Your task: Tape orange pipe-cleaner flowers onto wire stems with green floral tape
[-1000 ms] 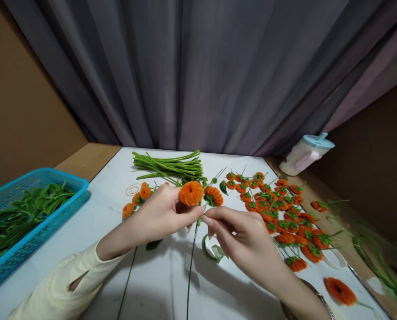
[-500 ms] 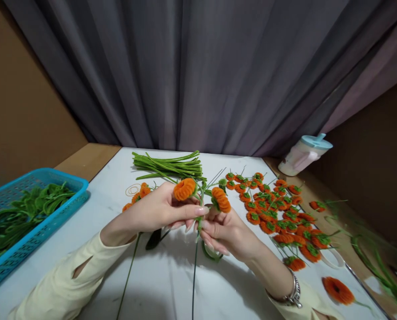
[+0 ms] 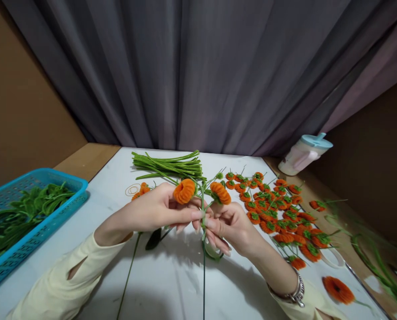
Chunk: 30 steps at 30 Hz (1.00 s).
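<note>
Between my two hands stands a pipe-cleaner flower stem [image 3: 204, 266], a dark green wire held upright above the table. My left hand [image 3: 167, 209] is closed on it from the left, thumb and fingers pinching just below where it branches. From the right, my right hand [image 3: 230, 229] pinches the same stem at nearly the same height. One fuzzy orange bloom [image 3: 184, 191] leans out to the left, and a second orange bloom [image 3: 220, 192] to the right. A small green bud [image 3: 219, 176] shows behind them. Fingers hide the joint itself.
A blue basket [image 3: 81, 186] of green fuzzy leaves stands at left. Green pipe cleaners [image 3: 168, 164] lie at the back. Many orange blooms [image 3: 278, 209] cover the right side, with a lidded cup [image 3: 301, 155] beyond and a roll of tape [image 3: 333, 258] nearer.
The stem has shifted slightly right and stands more upright. The right-hand bloom has risen a little, and my left hand has moved slightly right along with it.
</note>
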{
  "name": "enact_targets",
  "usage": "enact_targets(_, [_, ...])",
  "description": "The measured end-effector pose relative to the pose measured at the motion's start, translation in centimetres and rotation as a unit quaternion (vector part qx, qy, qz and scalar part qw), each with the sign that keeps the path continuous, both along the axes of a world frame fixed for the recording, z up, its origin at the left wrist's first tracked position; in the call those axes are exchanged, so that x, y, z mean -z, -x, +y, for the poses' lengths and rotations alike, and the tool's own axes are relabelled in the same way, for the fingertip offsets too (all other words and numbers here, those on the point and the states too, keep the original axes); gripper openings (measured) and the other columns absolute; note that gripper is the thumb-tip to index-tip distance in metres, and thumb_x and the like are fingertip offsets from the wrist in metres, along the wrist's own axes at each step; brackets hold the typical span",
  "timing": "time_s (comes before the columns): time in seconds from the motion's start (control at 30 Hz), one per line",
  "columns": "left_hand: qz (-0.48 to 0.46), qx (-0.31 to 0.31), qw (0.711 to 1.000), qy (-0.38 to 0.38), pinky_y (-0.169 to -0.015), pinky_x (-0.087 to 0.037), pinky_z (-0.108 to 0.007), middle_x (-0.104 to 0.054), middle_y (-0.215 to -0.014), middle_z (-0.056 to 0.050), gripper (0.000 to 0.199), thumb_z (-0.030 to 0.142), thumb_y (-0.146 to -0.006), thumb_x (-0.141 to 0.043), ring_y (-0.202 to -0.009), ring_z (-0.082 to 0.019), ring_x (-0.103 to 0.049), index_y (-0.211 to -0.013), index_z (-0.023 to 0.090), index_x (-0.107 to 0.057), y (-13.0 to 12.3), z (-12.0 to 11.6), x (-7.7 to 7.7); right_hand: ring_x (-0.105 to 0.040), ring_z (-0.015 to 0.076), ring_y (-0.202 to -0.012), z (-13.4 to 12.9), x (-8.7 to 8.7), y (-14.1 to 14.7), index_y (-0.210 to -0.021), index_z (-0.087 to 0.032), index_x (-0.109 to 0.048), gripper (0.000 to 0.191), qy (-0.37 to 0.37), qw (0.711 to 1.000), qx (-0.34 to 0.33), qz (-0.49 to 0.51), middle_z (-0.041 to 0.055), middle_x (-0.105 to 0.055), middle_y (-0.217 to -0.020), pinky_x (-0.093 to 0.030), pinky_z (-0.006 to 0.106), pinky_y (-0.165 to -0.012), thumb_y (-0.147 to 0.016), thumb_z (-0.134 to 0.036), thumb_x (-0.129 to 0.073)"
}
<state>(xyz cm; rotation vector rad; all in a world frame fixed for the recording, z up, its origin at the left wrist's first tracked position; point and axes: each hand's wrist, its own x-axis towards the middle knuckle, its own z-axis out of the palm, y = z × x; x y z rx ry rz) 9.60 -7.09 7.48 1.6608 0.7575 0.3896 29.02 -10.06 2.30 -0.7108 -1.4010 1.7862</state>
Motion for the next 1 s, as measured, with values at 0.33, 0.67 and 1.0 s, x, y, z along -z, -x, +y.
enact_targets(0.33, [-0.021,-0.053,0.998,-0.034,-0.047,-0.035,-0.017,-0.053,-0.061,0.003,0.015,0.027,-0.079,-0.062,-0.053,-0.007,-0.044,-0.083,0.013,-0.063,-0.7,-0.6,-0.1,-0.044,0.0048,-0.029,0.1,-0.3,-0.1,-0.062,-0.013,-0.056,0.036,-0.01,1.0,0.008,-0.016,-0.0033,-0.053,-0.044,-0.027,0.015,-0.028,-0.079,-0.042,-0.067])
enact_targets(0.67, [-0.016,-0.037,0.999,-0.015,-0.053,-0.041,-0.018,-0.057,-0.069,0.002,0.012,0.024,-0.08,-0.059,-0.056,-0.007,-0.05,-0.082,0.013,-0.062,-0.7,-0.4,-0.8,-0.047,0.0049,-0.031,-0.3,-0.5,0.2,-0.076,-0.013,-0.058,0.03,-0.015,0.998,0.045,-0.032,-0.0024,-0.058,-0.053,-0.029,0.015,-0.029,-0.08,-0.041,-0.067])
enact_targets(1.0, [-0.017,-0.04,0.999,-0.014,-0.052,-0.036,-0.018,-0.052,-0.065,0.005,0.008,0.022,-0.08,-0.058,-0.056,-0.007,-0.045,-0.08,0.014,-0.057,-0.6,-0.3,-0.6,-0.052,0.0055,-0.034,0.0,-1.0,0.1,-0.078,-0.013,-0.062,0.026,-0.02,0.997,0.043,-0.056,-0.0008,-0.061,-0.057,-0.031,0.014,-0.031,-0.084,-0.038,-0.063])
